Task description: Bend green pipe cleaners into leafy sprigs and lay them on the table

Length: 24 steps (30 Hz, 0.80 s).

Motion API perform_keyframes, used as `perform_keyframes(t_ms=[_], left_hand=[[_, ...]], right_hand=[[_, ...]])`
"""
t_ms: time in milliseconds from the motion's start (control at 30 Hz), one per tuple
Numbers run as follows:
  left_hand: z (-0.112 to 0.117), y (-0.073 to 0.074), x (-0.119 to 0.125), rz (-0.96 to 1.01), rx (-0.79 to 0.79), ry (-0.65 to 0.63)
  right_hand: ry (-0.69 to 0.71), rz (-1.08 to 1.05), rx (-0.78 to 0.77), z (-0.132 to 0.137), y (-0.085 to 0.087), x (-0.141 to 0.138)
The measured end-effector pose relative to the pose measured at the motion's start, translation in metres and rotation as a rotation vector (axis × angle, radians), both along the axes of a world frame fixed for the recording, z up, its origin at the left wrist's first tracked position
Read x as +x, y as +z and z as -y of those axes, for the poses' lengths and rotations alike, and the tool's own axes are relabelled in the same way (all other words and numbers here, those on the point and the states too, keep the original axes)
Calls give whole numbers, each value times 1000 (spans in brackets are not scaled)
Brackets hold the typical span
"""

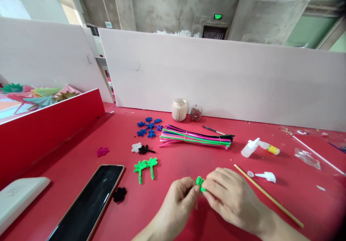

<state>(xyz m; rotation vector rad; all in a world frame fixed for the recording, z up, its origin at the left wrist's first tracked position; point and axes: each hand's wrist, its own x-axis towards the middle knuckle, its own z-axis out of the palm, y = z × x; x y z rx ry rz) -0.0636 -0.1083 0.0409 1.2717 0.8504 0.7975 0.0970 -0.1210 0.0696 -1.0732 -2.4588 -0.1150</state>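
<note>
My left hand [180, 199] and my right hand [229, 194] meet low in the middle of the red table [189, 161]. Both pinch one small green pipe-cleaner piece [200, 182] with looped ends, held between their fingertips just above the table. Two finished green pipe-cleaner shapes [145, 167] lie to the left of my hands. A banded bundle of pipe cleaners [196, 137] in pink, green and black lies farther back.
A phone [89, 201] lies face up at the lower left beside a white box [18, 197]. Blue [149, 126], white-and-black [140, 148], pink [102, 151] and black [119, 194] pipe-cleaner flowers are scattered about. A glue bottle [259, 146], a loose cap [266, 176], a wooden stick [267, 195] and two jars [180, 109] stand near.
</note>
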Motion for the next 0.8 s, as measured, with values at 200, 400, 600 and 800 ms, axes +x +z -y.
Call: perform_keyframes(t_ms=[200, 400, 600, 800], left_hand=[[1, 7, 0, -96, 73, -23], [6, 12, -2, -258, 432, 51], [6, 14, -12, -369, 869, -27], [6, 8, -4, -218, 461, 80]], right_hand=[[102, 138, 85, -2, 2, 1], [-111, -531, -377, 6, -10, -16], [-112, -1368, -1325, 13, -11, -26], [-131, -1240, -1376, -6, -5, -17]])
